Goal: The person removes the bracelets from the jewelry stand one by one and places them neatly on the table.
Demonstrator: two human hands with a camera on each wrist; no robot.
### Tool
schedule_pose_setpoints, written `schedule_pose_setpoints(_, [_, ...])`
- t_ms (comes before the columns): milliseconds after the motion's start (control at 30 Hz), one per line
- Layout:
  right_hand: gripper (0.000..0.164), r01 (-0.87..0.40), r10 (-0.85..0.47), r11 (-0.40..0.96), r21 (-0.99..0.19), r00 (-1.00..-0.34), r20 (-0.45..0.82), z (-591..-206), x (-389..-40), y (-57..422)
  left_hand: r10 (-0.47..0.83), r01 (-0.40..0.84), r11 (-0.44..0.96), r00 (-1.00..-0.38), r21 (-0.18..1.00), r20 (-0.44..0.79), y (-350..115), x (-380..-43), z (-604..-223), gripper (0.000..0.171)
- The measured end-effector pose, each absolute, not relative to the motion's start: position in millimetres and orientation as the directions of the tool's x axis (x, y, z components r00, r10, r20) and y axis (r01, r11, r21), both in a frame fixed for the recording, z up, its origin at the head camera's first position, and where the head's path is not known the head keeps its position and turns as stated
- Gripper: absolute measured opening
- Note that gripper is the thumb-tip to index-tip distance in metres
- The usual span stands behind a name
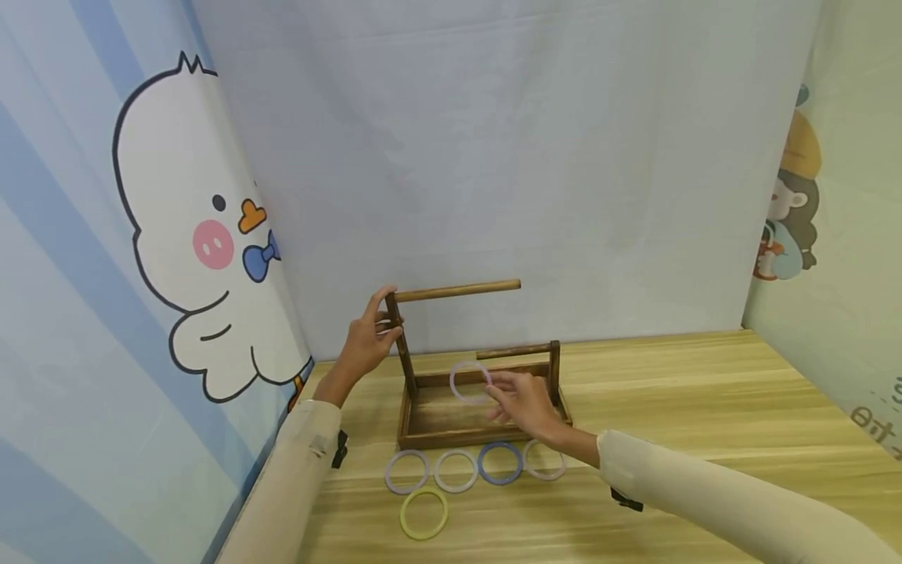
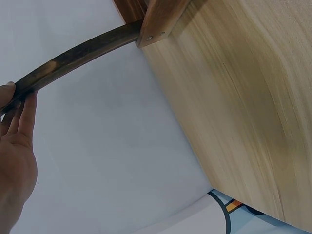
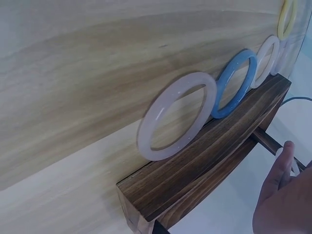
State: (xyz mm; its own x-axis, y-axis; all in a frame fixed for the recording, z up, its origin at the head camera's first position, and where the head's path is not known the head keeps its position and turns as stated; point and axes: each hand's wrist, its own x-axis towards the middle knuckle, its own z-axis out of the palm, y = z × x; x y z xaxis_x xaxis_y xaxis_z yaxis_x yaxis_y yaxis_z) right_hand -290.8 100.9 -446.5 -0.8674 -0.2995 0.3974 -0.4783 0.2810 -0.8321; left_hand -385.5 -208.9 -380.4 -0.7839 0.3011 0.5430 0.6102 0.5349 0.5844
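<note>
A dark wooden stand [image 1: 486, 435] with a tray base has a tall post [image 1: 406, 356] at the left and a short one at the right, each bearing a horizontal rod. My left hand [image 1: 365, 342] grips the tall post near its top, just below the upper rod [image 1: 458, 291]. Between thumb and fingers, my right hand [image 1: 524, 403] pinches a pale lilac bangle [image 1: 452, 384] in front of the lower rod [image 1: 517, 351]. This bangle appears above the tray, its right side at the fingertips. In the right wrist view, that hand [image 3: 285, 195] covers most of the bangle.
Along the tray's front lie a lilac bangle [image 1: 387, 473], a white bangle [image 1: 456, 490], a blue bangle [image 1: 500, 482] and a pale pink bangle [image 1: 546, 477]. A yellow bangle [image 1: 424, 537] lies nearer on the wood-grain table [image 1: 676, 392]. A grey-white curtain [image 1: 528, 172] hangs behind.
</note>
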Motion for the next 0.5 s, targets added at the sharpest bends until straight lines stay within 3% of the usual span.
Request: schedule_pose_setpoints(500, [0.034, -0.42, -0.452, 0.215, -0.882, -0.843, 0.291, -449.8, -269.8, 115.5, 0.315, 0.622, 0.543, -0.774, 0.564, 0.549, -208.9, -383.5, -378.6, 0.081])
